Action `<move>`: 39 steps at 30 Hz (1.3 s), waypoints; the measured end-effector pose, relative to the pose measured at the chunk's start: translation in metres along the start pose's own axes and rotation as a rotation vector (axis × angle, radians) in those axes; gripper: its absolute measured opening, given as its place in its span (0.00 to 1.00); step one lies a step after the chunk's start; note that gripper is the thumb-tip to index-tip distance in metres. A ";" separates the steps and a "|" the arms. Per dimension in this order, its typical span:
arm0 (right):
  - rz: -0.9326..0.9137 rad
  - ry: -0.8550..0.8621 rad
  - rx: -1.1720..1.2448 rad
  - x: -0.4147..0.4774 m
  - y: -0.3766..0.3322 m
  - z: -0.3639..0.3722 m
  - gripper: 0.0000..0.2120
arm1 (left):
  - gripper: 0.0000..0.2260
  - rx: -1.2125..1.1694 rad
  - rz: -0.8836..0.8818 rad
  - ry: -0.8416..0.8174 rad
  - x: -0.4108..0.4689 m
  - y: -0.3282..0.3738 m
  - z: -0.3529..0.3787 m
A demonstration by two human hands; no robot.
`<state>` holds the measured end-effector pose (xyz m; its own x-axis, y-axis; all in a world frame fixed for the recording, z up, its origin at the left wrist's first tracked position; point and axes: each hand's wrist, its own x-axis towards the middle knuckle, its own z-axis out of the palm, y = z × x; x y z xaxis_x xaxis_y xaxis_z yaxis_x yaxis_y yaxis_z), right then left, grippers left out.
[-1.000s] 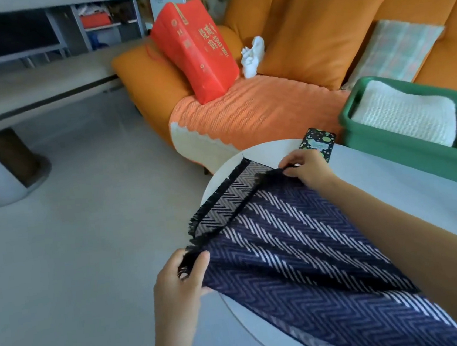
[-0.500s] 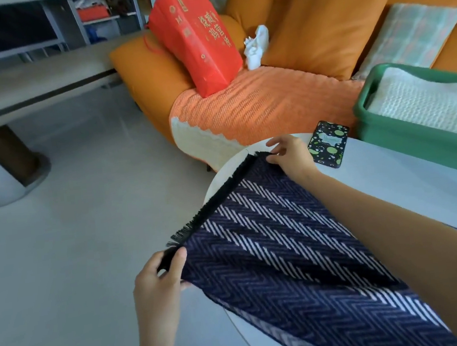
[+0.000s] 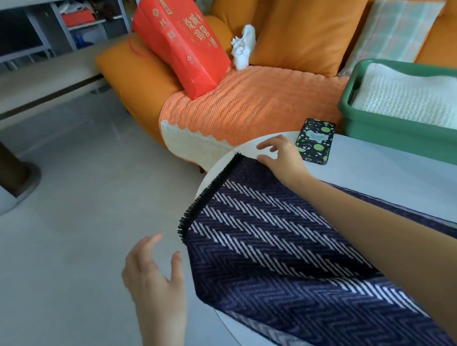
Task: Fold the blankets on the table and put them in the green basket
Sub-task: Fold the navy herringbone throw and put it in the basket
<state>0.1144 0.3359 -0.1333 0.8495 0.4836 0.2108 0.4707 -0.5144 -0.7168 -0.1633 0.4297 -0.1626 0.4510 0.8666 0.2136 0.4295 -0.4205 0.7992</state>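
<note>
On the white round table, the navy herringbone blanket lies flat with its fringed edge running along the table's rim, and one corner hangs a little over that rim on the floor side. Your left hand floats just beside this hanging corner, fingers spread wide and holding nothing. Your right hand rests at the far corner of the blanket, fingers loose and open, near the phone.

I judge you are in the middle of folding: one fold looks laid down, and no hand grips the cloth. The next move calls for taking the blanket again, probably at the fringed edge or at the end nearer to you, and doubling it to a smaller size.

The green basket stands beyond the phone, at the table's far side, and a white knitted blanket already fills much of it. Room on the table beside the blanket is narrow, so mind the phone. On the floor side of the table, the space is open.
</note>
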 end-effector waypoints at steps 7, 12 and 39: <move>0.178 -0.117 -0.112 -0.048 0.040 -0.080 0.07 | 0.23 0.117 0.428 -0.502 -0.031 0.079 0.040; 0.226 -0.127 -0.191 -0.061 0.050 -0.088 0.06 | 0.45 0.498 0.532 -0.665 -0.040 0.071 0.067; -0.090 -0.219 -0.238 -0.309 0.041 -0.184 0.07 | 0.09 0.070 0.778 -0.898 -0.124 0.094 0.022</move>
<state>-0.0845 0.0353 -0.1059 0.7430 0.6618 0.0997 0.6056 -0.6013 -0.5213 -0.1619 0.2770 -0.1261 0.9842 -0.1141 0.1353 -0.1726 -0.7882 0.5908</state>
